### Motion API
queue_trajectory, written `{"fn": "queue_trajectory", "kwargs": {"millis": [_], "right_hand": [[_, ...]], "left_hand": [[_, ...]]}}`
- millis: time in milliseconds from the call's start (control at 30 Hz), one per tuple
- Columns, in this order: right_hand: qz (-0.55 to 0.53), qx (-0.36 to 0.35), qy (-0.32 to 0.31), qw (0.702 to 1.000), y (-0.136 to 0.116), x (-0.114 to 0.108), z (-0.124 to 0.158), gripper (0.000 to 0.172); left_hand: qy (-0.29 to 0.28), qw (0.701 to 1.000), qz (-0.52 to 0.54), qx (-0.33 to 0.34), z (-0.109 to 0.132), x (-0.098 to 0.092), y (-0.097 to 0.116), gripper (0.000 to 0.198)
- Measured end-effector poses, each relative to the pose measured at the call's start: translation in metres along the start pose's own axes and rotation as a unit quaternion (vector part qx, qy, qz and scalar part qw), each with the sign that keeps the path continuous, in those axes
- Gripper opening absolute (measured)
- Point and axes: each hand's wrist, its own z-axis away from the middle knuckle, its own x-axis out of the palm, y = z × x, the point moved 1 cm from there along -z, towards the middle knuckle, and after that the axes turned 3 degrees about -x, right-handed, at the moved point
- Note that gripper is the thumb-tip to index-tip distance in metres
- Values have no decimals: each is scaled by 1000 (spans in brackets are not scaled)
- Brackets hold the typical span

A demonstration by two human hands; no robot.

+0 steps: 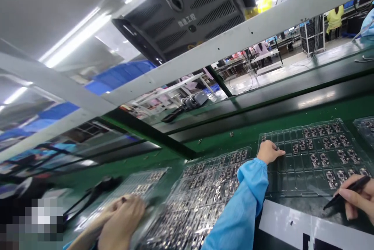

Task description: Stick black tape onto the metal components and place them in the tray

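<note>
My L hand (pixel 270 152) sits on the clear tray (pixel 295 180), by empty pockets; can't tell if it's holding anything; little chips (pixel 327 141) fill other pockets; R hand (pixel 358 199) pinches black stick (pixel 349 189).

Right hand (pixel 358 200) cut by edge; lower-left hand (pixel 122 220) motion-blurred; tray parts (pixel 332 178) too small to identify.
</note>
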Motion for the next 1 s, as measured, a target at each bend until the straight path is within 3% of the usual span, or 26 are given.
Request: {"fn": "queue_trajectory", "kwargs": {"millis": [233,300,367,400,500,567,633,767,1000], "right_hand": [[-2,0,12,1000,-4,3,0,35],[-7,-2,17,1000,-5,1,0,35],[-17,-5,24,1000,-4,-4,0,34],[-20,-8,25,999,-3,-7,0,33],[-19,-26,23,999,-4,-12,-1,30],[-15,-32,25,999,-7,-12,0,28],[-1,-28,31,999,-11,-8,1,27],[50,-18,26,998,-14,3,1,30],[87,3,9,996,-8,11,0,35]], "left_hand": [[9,995,100,-13,10,-24,-1,12],[17,989,145,-16,28,-35,1,19],[-12,975,223,-11,58,-39,7,25],[-44,960,276,-7,76,-37,10,26],[-184,842,505,-42,127,-13,23,34],[-220,776,585,-82,151,12,30,39],[-239,742,617,-110,162,35,35,45],[-267,740,606,-118,164,61,37,44],[-300,741,590,-117,163,58,39,36]]}}
